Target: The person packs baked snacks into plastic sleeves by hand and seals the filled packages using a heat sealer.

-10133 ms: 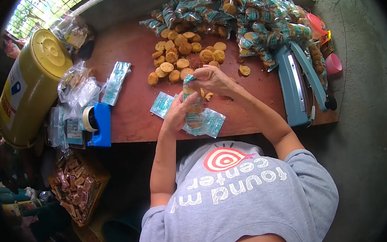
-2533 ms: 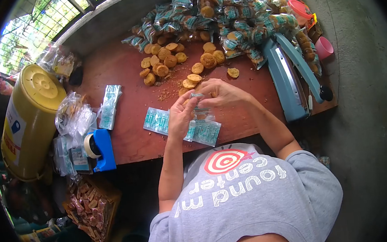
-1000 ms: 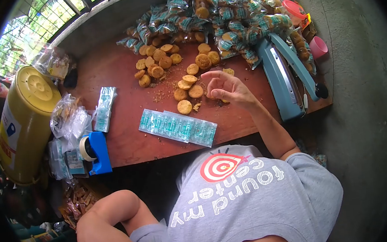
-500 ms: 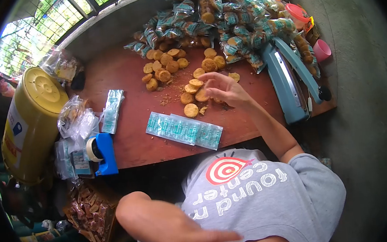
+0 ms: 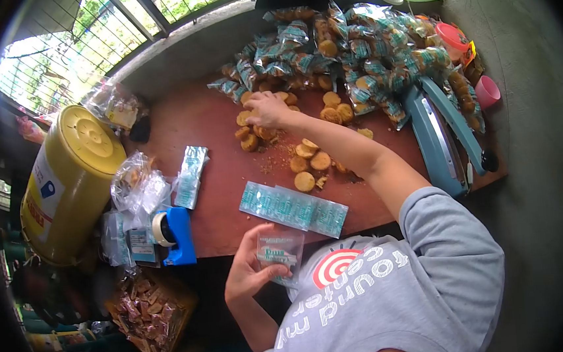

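In the head view, my left hand (image 5: 252, 264) is near the table's front edge, its fingers and thumb closed on a clear plastic bag with green print (image 5: 279, 249). My right hand (image 5: 268, 109) reaches across the table to a pile of round golden cookies (image 5: 249, 142). Its fingers are bent down around a cookie at the top of that pile, and the hand covers part of it. Between my hands lies a second group of cookies (image 5: 320, 161), with crumbs around it. Flat printed plastic bags (image 5: 294, 208) lie overlapping in front of these.
Filled cookie packs (image 5: 377, 49) are heaped at the back. A blue-grey heat sealer (image 5: 439, 140) stands at the right, near a pink cup (image 5: 486, 91). On the left are a yellow container (image 5: 74, 182), a blue tape dispenser (image 5: 179, 235) and another bag stack (image 5: 191, 176).
My right hand has moved left and back, from the front cookies to the far pile. My left hand has come up from my chest to the table edge and now holds a printed bag.
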